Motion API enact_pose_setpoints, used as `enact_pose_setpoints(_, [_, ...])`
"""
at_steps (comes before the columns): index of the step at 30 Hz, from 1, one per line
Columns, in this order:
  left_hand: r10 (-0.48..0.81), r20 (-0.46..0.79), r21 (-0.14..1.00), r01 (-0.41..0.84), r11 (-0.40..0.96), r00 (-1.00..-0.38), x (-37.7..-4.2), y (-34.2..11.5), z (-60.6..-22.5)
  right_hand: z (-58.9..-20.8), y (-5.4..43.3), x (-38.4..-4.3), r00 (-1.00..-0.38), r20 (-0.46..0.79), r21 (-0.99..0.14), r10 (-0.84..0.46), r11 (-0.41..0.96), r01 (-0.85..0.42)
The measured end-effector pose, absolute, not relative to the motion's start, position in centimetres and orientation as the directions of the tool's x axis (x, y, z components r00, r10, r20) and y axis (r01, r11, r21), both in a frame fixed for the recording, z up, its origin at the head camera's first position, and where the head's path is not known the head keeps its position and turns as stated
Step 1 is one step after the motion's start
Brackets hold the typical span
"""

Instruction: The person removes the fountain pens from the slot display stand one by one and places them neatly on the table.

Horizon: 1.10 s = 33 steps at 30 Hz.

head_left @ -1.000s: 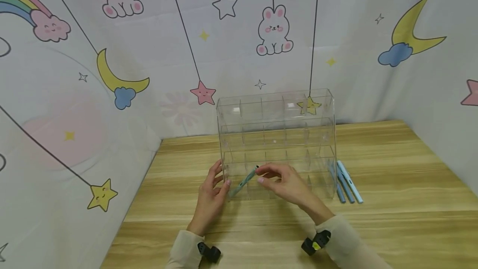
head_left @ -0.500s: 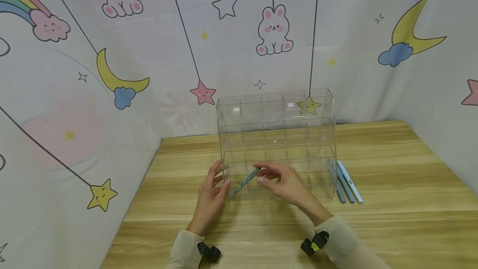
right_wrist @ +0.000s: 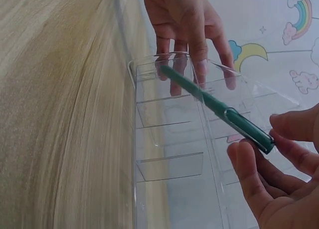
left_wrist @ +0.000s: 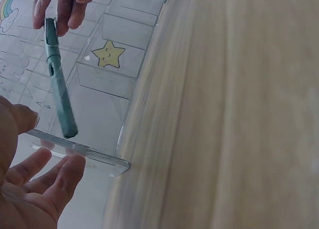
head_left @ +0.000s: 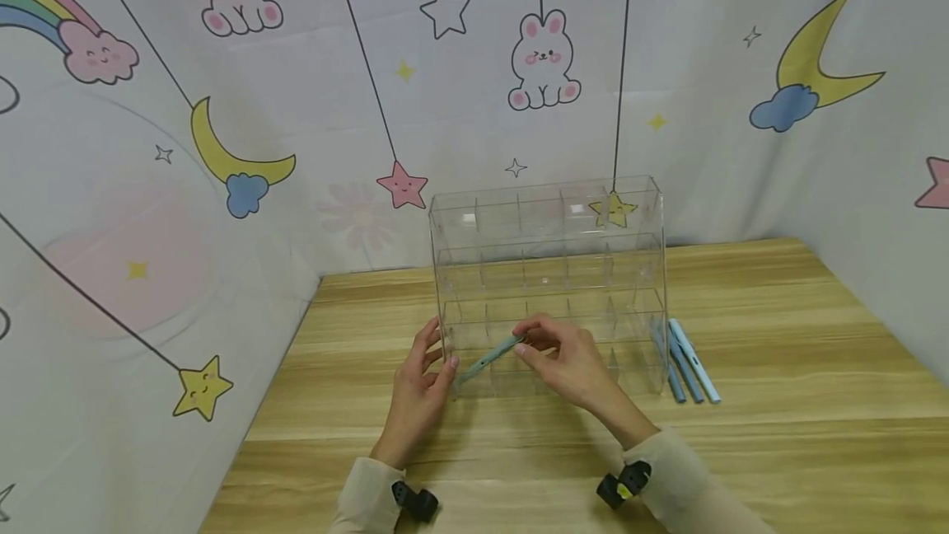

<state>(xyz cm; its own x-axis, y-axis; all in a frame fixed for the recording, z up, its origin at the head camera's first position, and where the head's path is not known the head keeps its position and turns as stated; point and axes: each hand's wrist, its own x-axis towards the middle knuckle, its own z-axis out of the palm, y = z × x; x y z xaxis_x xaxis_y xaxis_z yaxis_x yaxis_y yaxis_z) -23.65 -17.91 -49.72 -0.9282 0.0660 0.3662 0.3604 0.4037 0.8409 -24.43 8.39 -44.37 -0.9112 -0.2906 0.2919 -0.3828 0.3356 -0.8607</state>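
A green pen (head_left: 489, 359) with a clip slants across the lower left front of a clear compartment rack (head_left: 544, 221). My right hand (head_left: 567, 357) pinches the pen at its clip end between thumb and fingers, plain in the right wrist view. The pen's other end points down into the lowest left compartment, close to the left wall. My left hand (head_left: 418, 386) holds that side wall of the rack, thumb at the front edge and fingers on the outer face. In the left wrist view, the pen (left_wrist: 60, 84) hangs just beyond the rack's side wall (left_wrist: 94, 156).
To the right of the rack, several blue pens (head_left: 694, 361) lie side by side on the wooden table (head_left: 801, 427). Behind stands a white cloth backdrop (head_left: 474, 105) printed with stars, moons and rabbits. The rack's shelves and dividers are transparent.
My right fingers have closed on the pen's upper end. The pen now leans lower and has shifted a little to the right. The left hand has stayed on the rack.
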Motion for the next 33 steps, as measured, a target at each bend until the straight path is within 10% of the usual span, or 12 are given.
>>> enact_pose_setpoints(33, [0.059, 0.351, 0.845, 0.343, 0.410, -0.935, -23.6, -17.9, -49.8, -43.3, 9.4, -24.4, -0.931, 0.324, -0.921, -0.170, 0.166, -0.351])
